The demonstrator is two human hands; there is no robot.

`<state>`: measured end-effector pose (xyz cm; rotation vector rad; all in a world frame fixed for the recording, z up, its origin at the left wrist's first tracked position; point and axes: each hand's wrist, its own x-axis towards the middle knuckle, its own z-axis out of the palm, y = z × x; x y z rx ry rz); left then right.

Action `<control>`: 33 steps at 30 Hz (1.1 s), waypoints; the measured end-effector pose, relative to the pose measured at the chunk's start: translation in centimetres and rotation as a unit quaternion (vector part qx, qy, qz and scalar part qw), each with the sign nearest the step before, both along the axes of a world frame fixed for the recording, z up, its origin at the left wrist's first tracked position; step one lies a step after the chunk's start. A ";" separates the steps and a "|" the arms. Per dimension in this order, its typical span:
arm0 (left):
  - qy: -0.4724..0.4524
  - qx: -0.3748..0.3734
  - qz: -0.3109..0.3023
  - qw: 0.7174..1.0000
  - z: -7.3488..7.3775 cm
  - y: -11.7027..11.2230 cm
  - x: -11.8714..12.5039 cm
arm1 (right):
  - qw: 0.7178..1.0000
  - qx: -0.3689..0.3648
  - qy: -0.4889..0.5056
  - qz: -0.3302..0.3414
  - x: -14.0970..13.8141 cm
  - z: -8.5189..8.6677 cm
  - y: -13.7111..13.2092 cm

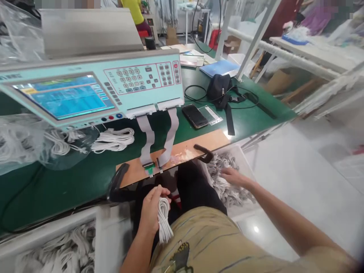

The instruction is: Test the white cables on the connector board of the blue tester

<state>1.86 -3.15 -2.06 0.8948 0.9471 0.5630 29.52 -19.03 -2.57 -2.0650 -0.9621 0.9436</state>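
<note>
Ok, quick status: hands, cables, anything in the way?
Left hand holding coiled white cable. Right hand at the cables in the white bin. Black clamp-like piece near the bin, apart from right hand.

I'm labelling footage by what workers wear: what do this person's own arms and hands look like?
The left hand and right hand are ungloved, with no watch or bracelet visible on either wrist. Both forearms are bare, with no sleeve covering them. The tan shirt has thin dark stripes and a dark print.

Left hand (pixel 151 207) curled in grip; right arm (pixel 287 212) stretched outward, right hand (pixel 233 177) low
</note>
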 end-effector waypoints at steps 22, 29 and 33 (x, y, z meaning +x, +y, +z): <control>-0.047 0.135 0.008 0.990 1.5 -2.3 -2.1 | 0.824 0.096 0.553 0.080 -14.1 0.2 7.6; 0.044 0.291 -0.029 0.955 1.3 -3.1 -1.7 | 0.785 0.136 0.596 0.096 -14.0 -0.6 7.5; 0.056 0.309 -0.014 0.949 1.9 -3.0 -1.3 | 0.793 0.120 0.578 0.153 -13.9 -1.2 7.4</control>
